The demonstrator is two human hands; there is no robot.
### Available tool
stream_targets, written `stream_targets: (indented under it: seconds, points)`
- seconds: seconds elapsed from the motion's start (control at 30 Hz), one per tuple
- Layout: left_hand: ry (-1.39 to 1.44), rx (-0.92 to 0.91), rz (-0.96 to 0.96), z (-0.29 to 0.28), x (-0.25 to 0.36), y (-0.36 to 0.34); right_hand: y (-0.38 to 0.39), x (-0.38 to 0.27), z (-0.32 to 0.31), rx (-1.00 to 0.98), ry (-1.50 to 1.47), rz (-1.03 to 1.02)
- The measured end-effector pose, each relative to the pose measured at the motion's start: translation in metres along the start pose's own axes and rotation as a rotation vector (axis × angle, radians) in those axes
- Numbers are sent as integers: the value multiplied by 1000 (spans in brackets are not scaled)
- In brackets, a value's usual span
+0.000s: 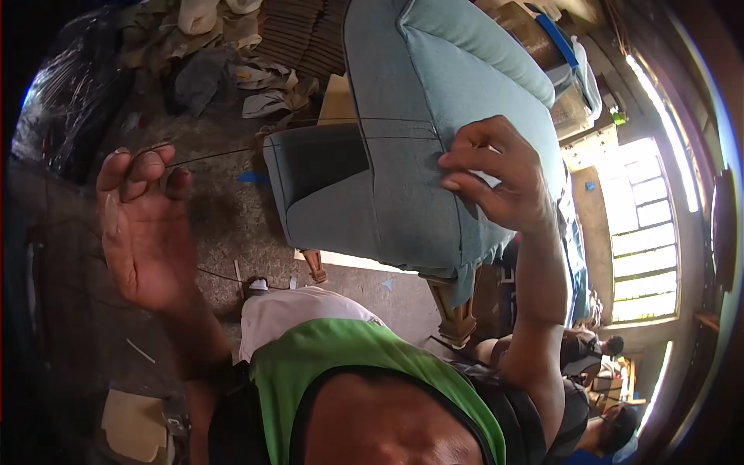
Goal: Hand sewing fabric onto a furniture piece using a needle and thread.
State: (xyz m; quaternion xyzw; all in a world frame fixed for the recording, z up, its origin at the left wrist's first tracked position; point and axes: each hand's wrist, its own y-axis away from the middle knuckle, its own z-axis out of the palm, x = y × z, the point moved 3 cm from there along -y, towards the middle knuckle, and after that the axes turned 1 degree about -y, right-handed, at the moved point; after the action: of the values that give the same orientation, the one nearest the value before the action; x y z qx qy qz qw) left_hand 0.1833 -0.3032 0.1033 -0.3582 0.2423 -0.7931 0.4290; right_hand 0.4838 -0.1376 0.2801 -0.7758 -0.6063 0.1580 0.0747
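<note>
A pale blue upholstered chair (387, 194) with a carved wooden leg (448, 310) fills the upper middle. My left hand (146, 225) is raised at the left, palm up, with a dark thread (217, 155) caught in its curled fingers. The thread stretches across to the chair's fabric. My right hand (494, 174) is against the chair at the seam, thumb and forefinger close together; whatever is between their tips is too small to make out.
Fabric scraps (205, 85) and a dark plastic-wrapped bundle (62, 101) lie at upper left. A beige piece (132, 426) is at lower left. Two people (589, 353) (601, 426) are at lower right, below a bright window (643, 232).
</note>
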Motion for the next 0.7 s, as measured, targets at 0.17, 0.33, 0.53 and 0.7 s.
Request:
stream_targets:
  seconds: [0.17, 0.33, 0.53, 0.7]
  points:
    - [96, -130, -40, -7, -2, -17, -10, -22, 11, -1, 376, -223]
    - [145, -108, -108, -14, -15, -24, -1, -18, 9, 49, 201, -19]
    - [267, -21, -175, -21, -23, -23, 0, -5, 9, 107, 127, 23]
    - [298, -47, -182, -2, -23, -19, -7, -18, 14, 73, 64, -43]
